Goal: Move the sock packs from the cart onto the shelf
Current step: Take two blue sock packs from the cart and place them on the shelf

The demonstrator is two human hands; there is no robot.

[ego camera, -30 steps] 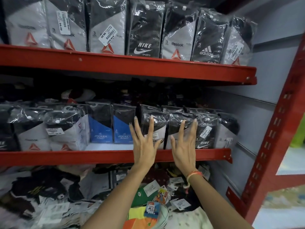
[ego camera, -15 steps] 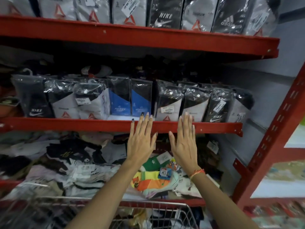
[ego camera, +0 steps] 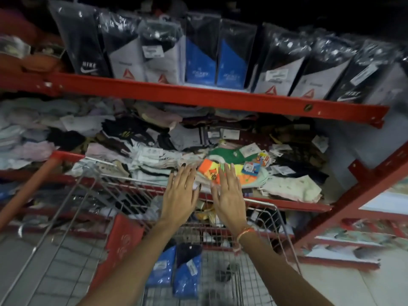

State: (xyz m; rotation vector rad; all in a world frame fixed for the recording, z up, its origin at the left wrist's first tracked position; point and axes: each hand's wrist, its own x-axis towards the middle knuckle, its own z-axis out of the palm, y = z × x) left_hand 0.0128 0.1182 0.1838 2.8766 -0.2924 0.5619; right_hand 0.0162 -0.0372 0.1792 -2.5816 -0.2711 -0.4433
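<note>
My left hand (ego camera: 180,192) and my right hand (ego camera: 227,193) are side by side, palms down, fingers spread, holding nothing, above the far rim of the wire cart (ego camera: 271,219). Two blue and black sock packs (ego camera: 186,274) lie in the cart's basket below my forearms. On the red shelf (ego camera: 198,96) above stands a row of sock packs (ego camera: 223,60) in clear plastic: black, grey-white and blue ones.
A lower shelf holds a loose heap of socks and tags, with bright orange and green ones (ego camera: 229,166) just past my fingertips. A red shelf upright (ego camera: 353,195) slants at the right. The cart's red handle (ego camera: 28,188) is at the left, a red flap (ego camera: 121,241) inside.
The view has tilted down from the packed shelf to the cart. Both hands have come away from the shelved packs and dropped, still open, over the cart.
</note>
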